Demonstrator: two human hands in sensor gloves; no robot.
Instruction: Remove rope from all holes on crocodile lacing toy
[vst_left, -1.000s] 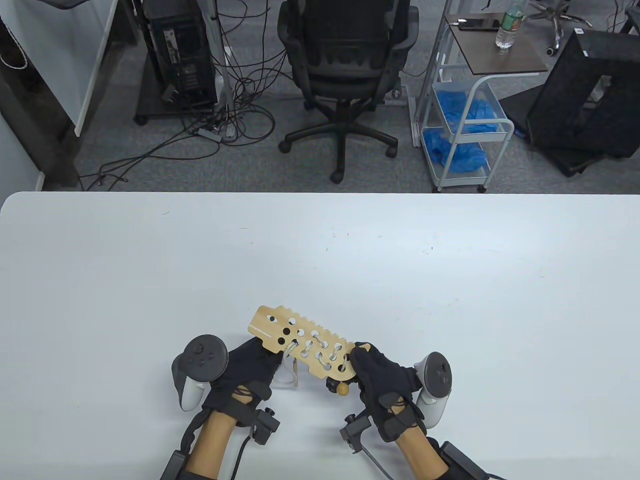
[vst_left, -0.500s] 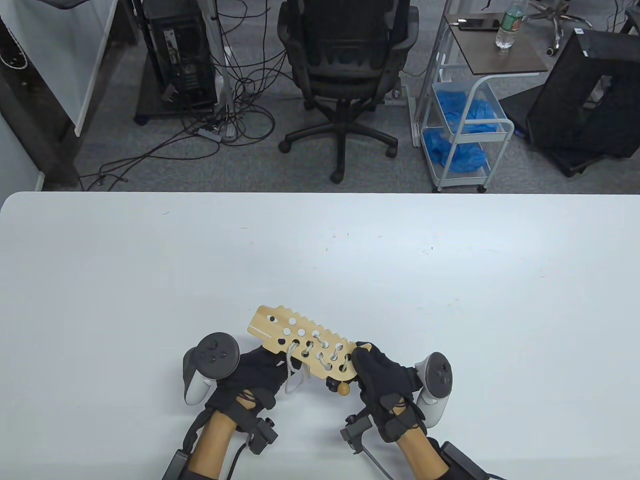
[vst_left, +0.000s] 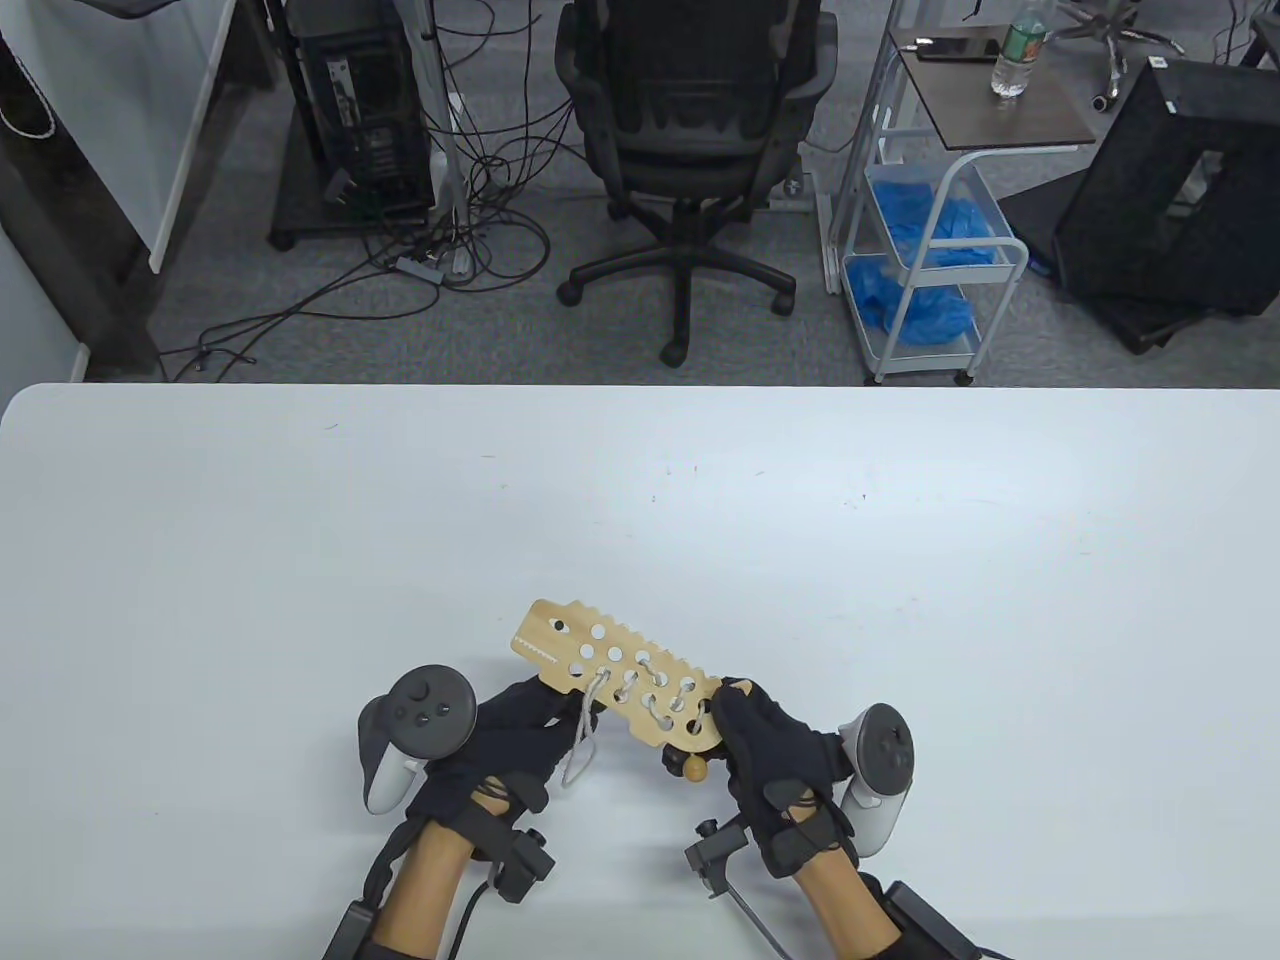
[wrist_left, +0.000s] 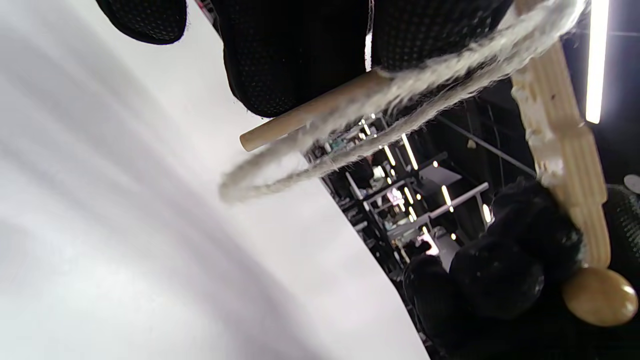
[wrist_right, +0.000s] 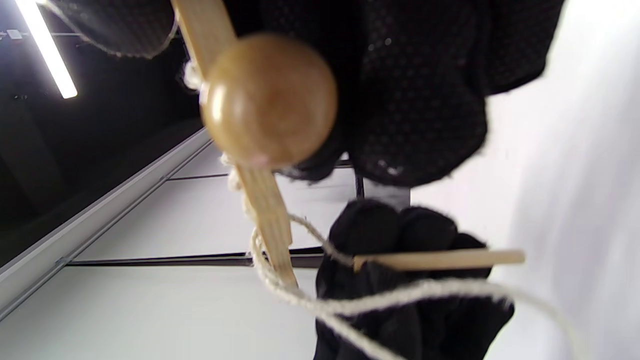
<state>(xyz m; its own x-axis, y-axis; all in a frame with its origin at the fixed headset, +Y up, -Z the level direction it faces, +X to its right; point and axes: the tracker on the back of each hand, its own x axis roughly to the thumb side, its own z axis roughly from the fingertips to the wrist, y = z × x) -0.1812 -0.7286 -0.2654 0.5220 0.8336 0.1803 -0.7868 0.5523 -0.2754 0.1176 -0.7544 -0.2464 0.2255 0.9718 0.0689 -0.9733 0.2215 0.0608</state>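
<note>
Both hands hold the wooden crocodile board just above the white table, near its front edge. The right hand grips the board's tail end, fingers curled round it, with the round wooden bead hanging just beside its thumb; in the right wrist view the bead sits against the board's thin edge. The left hand is at the board's other side, below the snout end, and pinches the thin wooden stick tied to the end of the rope. A loop of loose rope droops from the hand's fingers. Beyond the loop, toward the right hand, the rope is laced through several holes in the tail half of the board; the holes nearest the snout show open.
</note>
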